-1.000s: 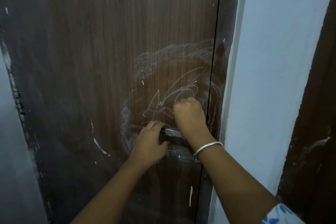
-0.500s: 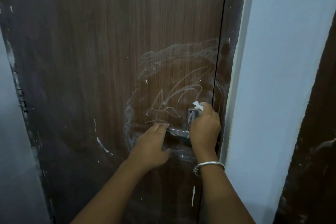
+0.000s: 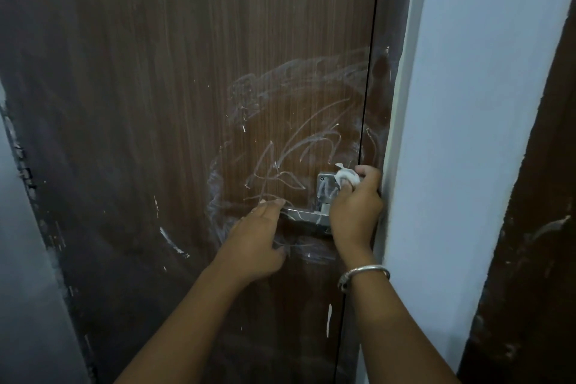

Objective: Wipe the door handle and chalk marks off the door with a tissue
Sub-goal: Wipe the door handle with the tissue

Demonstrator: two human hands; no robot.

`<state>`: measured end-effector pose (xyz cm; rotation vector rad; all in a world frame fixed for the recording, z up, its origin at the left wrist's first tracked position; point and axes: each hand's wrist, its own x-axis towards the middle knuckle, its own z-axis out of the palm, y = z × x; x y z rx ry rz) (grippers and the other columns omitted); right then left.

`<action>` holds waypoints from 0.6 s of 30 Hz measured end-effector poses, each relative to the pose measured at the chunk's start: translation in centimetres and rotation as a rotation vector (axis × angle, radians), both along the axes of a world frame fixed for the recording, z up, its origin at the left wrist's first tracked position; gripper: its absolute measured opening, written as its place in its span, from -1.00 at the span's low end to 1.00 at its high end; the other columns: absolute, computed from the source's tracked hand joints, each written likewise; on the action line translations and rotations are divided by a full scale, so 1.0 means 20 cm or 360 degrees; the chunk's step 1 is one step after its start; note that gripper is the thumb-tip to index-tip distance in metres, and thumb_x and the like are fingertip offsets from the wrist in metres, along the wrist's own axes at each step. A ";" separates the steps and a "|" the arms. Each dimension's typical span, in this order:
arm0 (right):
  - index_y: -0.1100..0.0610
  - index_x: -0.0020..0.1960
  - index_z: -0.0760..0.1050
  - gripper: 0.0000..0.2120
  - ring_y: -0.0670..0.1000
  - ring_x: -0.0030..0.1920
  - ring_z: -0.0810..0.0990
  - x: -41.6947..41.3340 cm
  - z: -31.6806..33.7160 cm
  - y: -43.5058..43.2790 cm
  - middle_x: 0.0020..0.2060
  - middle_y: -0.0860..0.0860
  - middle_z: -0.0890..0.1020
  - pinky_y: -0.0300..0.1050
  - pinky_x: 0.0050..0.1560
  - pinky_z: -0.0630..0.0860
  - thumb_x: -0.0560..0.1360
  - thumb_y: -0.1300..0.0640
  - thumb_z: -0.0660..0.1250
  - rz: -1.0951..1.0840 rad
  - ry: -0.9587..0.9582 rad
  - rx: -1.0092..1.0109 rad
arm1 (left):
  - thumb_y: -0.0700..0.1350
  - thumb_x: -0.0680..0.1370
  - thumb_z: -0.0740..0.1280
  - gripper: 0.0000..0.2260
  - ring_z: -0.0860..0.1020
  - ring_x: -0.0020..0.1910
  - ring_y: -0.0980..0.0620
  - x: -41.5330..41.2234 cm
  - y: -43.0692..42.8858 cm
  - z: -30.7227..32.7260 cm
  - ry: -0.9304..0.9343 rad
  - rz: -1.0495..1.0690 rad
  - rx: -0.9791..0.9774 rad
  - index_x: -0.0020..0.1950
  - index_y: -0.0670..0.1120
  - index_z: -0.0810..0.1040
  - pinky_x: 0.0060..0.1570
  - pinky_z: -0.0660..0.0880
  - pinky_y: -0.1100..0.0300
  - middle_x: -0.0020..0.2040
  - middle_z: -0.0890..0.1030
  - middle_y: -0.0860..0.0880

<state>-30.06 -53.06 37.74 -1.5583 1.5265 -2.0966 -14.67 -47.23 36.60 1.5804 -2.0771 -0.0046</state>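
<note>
Handle-wiping step: the right hand pinches the crumpled tissue against the door handle's backplate; the left hand, fingers over and thumb under, holds the lever. Chalk marks cover the door above; next, probably, firm sweeps there.

tissue above door handle, wall right

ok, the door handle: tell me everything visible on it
The door handle is a silvery metal lever on a rectangular backplate, screw showing top left, near the door's right edge. It points left, roughly level. White chalk streaks both parts. The left hand holds its free end; the right hand presses a crumpled tissue on the plate's upper right.
</note>
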 end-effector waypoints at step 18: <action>0.20 0.15 0.57 -0.78 0.00 -0.07 0.59 0.01 -0.17 0.04 -0.03 0.12 0.66 -0.42 -0.11 0.39 0.56 0.24 0.23 -0.0024 0.0110 0.0027 | -0.18 0.38 0.33 -0.20 0.04 0.51 -0.01 -0.03 0.02 -0.02 -0.0017 0.0078 0.0019 0.53 -0.07 -0.02 0.43 0.15 -0.10 0.53 0.11 -0.04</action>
